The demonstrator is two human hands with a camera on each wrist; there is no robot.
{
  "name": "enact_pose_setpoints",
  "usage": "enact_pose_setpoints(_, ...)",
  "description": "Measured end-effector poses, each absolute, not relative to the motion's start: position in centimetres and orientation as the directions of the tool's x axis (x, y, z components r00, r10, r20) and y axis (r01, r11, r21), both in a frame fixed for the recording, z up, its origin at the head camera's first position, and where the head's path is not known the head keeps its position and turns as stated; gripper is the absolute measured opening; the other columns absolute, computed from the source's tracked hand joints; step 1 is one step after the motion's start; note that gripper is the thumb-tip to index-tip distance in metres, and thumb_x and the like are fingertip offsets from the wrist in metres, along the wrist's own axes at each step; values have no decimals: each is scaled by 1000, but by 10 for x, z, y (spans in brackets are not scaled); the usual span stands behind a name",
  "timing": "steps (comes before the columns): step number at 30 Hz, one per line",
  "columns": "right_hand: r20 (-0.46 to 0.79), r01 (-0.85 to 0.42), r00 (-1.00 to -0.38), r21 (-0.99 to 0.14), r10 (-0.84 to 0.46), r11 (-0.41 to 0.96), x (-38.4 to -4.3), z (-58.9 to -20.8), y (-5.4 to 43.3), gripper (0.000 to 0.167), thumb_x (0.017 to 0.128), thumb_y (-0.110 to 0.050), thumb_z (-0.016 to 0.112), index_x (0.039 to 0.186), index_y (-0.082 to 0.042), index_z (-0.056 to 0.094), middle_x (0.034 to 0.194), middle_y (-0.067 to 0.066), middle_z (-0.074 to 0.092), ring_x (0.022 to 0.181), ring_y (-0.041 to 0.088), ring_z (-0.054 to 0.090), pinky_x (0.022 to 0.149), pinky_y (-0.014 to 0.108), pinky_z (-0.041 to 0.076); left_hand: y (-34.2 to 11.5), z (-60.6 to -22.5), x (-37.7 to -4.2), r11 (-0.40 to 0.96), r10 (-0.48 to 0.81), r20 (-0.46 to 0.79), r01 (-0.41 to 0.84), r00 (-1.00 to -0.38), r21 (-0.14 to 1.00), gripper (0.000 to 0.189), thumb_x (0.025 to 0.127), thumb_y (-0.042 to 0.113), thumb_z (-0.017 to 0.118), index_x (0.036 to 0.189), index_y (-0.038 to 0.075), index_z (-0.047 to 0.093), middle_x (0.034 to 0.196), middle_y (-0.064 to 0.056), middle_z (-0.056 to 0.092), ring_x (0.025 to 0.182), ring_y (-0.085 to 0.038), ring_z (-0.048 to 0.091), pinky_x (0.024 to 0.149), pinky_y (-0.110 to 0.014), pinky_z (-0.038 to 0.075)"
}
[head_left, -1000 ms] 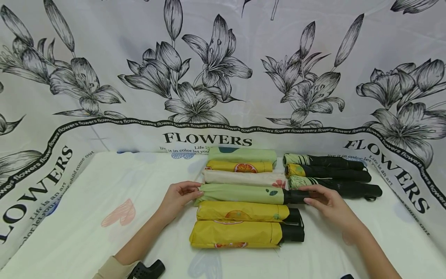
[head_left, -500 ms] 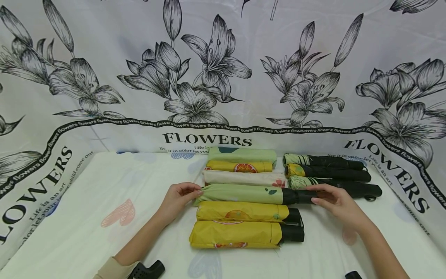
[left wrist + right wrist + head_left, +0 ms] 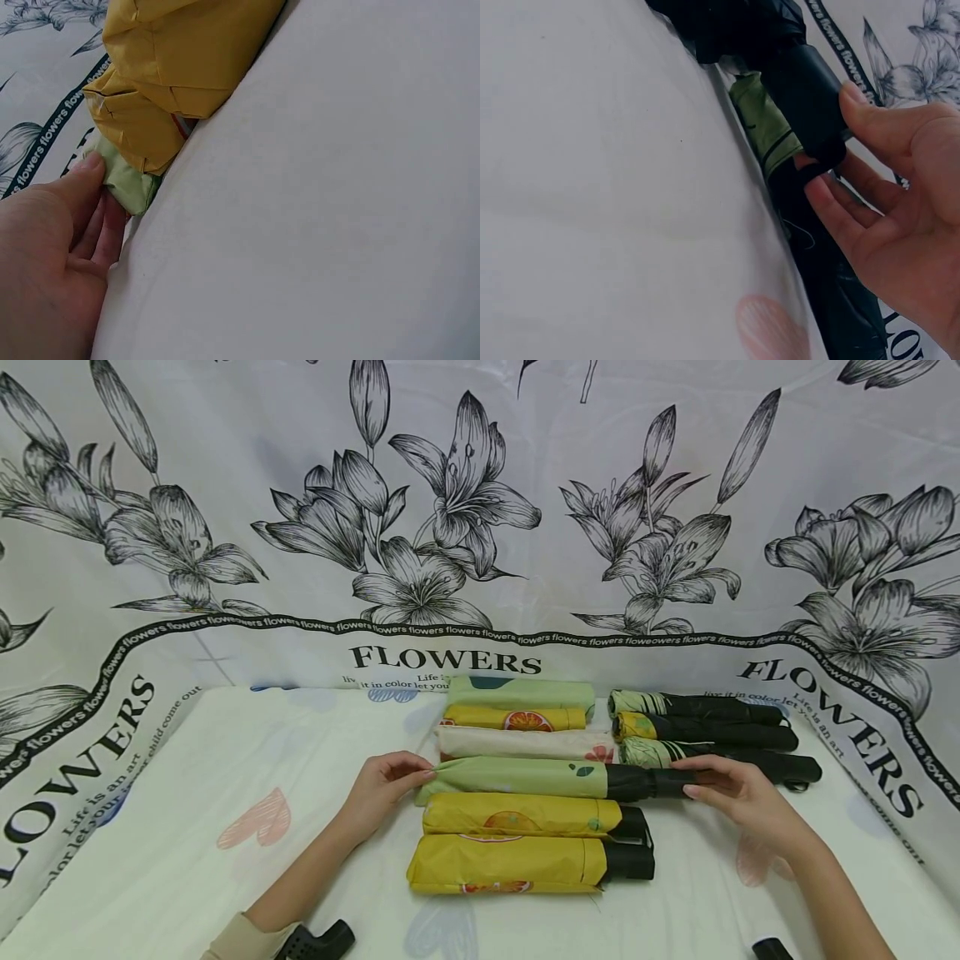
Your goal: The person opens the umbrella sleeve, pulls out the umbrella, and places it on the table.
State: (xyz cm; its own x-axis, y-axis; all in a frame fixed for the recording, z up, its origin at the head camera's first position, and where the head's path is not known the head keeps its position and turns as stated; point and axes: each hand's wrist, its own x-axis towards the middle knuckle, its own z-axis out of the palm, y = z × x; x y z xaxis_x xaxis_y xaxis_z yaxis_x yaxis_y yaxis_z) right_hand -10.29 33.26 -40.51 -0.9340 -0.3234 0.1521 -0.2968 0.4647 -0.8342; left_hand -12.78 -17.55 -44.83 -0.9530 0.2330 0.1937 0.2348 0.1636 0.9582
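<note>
Head view: light-green, cloth-covered long folded umbrella (image 3: 517, 778) lies slightly right of middle on the white surface (image 3: 180, 827), toward the far edge; long axis left-right, roughly parallel to that edge. Left hand (image 3: 384, 792) mostly closed, pinching its cloth left end; right hand (image 3: 733, 793) in a narrow pinch on the right end of its black cylindrical handle (image 3: 648, 782). Neither hand nearer: one per end, axis running hand to hand. Yellow orange-print fabric folded umbrella (image 3: 525, 814) just beside, on the near side.

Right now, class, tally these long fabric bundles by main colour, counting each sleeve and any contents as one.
Light green fabric sleeves: 2
Yellow citrus-print fabric sleeves: 3
Cream flower-print fabric sleeve: 1
Mostly black folded fabric bundles: 3
Total: 9
</note>
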Motion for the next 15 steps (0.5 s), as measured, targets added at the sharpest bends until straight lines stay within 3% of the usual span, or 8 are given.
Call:
enact_pose_setpoints(5,155,-304,-930,-835,-334,458,-103,-406,335,33,100,2,68,131,11,62,122,-29,64,104,-5,69,84,14,57,-176,-449,-129,121,247,209,244,-946,962,16,97,-3,72,110,-11,71,93,5,75,82,-4,68,76,-18,57)
enact_pose_setpoints(15,176,-320,-930,-817,-322,479,-103,-405,347,32,99,5,67,131,9,64,123,-29,66,101,-4,70,83,13,56,-177,-450,-128,127,264,247,288,-932,949,17,98,0,71,114,-7,74,100,-6,79,89,-5,70,79,-19,56)
